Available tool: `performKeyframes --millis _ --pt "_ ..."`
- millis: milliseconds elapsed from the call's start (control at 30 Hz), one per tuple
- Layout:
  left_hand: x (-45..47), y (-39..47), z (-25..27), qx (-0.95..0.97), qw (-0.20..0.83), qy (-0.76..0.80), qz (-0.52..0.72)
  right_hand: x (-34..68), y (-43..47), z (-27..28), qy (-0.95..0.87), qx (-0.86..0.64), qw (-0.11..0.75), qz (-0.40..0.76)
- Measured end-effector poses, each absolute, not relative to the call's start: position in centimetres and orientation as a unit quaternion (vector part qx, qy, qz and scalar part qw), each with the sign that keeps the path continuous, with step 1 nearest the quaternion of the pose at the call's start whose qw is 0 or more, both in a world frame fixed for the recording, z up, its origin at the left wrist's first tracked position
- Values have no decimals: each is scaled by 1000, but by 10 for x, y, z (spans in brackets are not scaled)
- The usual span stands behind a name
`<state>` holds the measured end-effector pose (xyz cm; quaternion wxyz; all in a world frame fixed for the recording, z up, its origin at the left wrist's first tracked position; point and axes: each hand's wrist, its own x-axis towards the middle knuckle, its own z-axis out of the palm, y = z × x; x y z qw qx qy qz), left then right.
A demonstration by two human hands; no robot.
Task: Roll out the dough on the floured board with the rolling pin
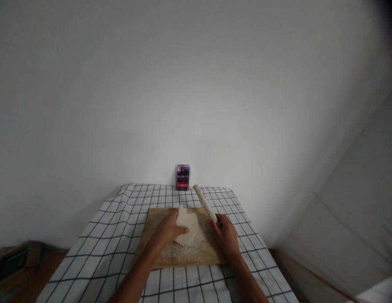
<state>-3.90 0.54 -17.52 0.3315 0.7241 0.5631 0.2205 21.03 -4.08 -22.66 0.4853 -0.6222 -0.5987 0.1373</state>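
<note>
My left hand [170,228] grips the left edge of a flat, pale sheet of dough [190,227], its thumb lying on top. The dough rests at least partly on a floured wooden board [170,254]; whether its left edge is raised I cannot tell. In my right hand [225,235] is one end of a wooden rolling pin [202,200], tilted with its free end pointing away and to the left. The pin is to the right of the dough, apart from it. White flour is scattered over the board around the dough.
A white tablecloth with black grid lines [97,244] covers the table under the board. At the far edge, a dark upright item with a blurred front [182,177] leans near the white wall [196,92]. A dark object [15,261] sits low at the left.
</note>
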Motion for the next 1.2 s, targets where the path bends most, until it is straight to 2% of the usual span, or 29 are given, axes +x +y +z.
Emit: performKeyframes --millis 67,167,300,367,433,467,567,633,700,767,933,1200 --pt "-37 8 -166 723 356 535 254 211 -39 -228 -593 -615 498 146" --pt "-33 -8 -129 760 291 518 263 212 -37 -230 -578 -609 523 151" --pt "-36 -44 -72 813 37 445 374 211 -37 -230 -555 -604 547 163" --pt "-45 -54 -68 831 -72 368 411 210 -38 -229 -547 -603 555 171" --pt "-59 -58 -85 854 -107 325 393 210 -40 -228 -547 -599 558 175" --pt "-68 -59 -101 866 -92 327 366 209 -40 -227 -549 -597 558 174" --pt "-95 -60 -153 902 37 364 228 210 -41 -226 -549 -596 560 174" --pt "-107 -64 -177 862 82 438 241 210 -41 -227 -547 -597 560 177" --pt "-106 -73 -189 811 76 503 290 210 -39 -229 -546 -598 560 176" --pt "-89 -86 -193 780 38 545 304 210 -37 -231 -542 -601 562 171" --pt "-27 -120 -199 762 -32 602 237 212 -36 -233 -538 -603 563 173" --pt "-66 -81 -184 846 133 494 150 207 -49 -219 -530 -578 593 184"
